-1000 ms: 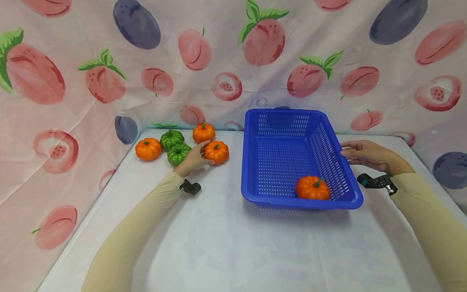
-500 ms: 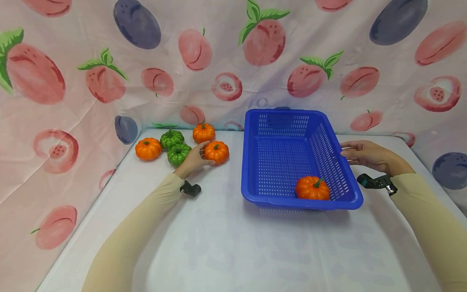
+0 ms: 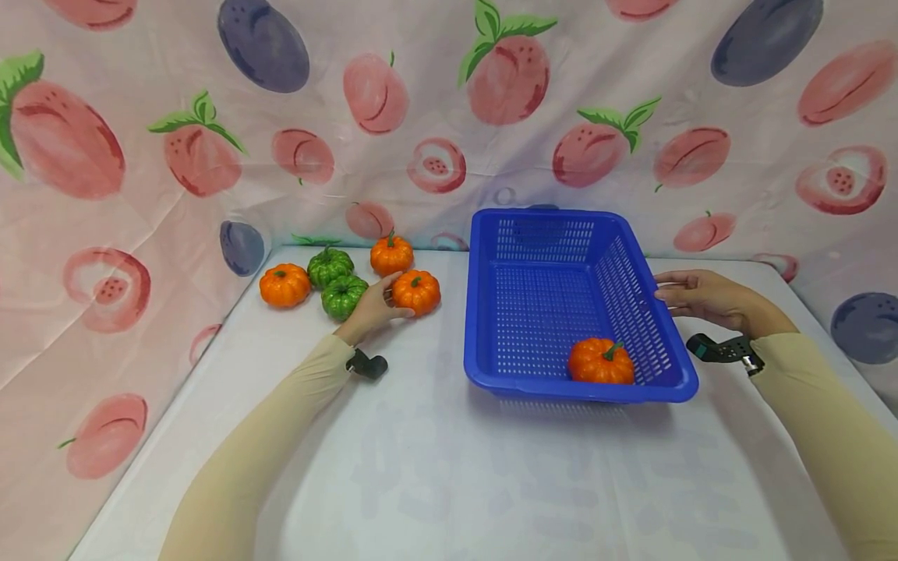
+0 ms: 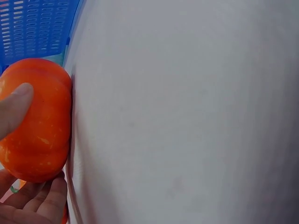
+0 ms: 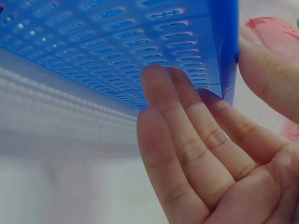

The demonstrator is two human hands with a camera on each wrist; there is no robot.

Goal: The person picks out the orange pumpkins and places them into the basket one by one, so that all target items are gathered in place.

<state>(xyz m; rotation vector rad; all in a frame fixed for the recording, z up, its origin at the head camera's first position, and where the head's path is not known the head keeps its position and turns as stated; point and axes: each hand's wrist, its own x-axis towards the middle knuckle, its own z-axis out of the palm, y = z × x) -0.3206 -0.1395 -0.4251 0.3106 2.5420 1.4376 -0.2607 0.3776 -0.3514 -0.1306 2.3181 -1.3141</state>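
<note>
While I'm standing by the white tbl. (image 3: 449, 467), the person's L hand (image 3: 374, 306) is gripping an orange pumpkin (image 3: 419, 294), thumb pressing one side & fingers curling round the opp. side (see L wrist view). Taking the blue basket (image 3: 540, 312) as dial ctr., w/ 12 at the far edge, this held pumpkin is sitting on the tbl. at 9 o'clock, apart from the basket. The R hand (image 3: 715, 300) is resting outside the basket at 3 o'clock: fingers extending loosely beside the perforated wall (image 5: 117, 46), thumb lying at the rim (image 5: 225, 46) (exact contact I'm unable to tell). A 2nd orange pumpkin (image 3: 595, 363) is lying inside the basket at 5 o'clock, its green stem (image 3: 613, 351) pointing toward 1.

Re-centring the dial on the held pumpkin: a 3rd orange pumpkin (image 3: 393, 258) is standing near at 11; the nearer green pumpkin (image 3: 344, 298) is lying at 9, just beside the L hand; the farther green pumpkin (image 3: 330, 268) is sitting btw 9 & 10, just beside the nearer one; a 4th orange pumpkin (image 3: 284, 287) is lying at 9 too, outermost of the grp. Black wrist mounts (image 3: 369, 364) are jutting from both tan sleeves (image 3: 259, 444). Beyond the tbl., at 12, a pink fruit-print cloth (image 3: 421, 101) is hanging as backdrop.
</note>
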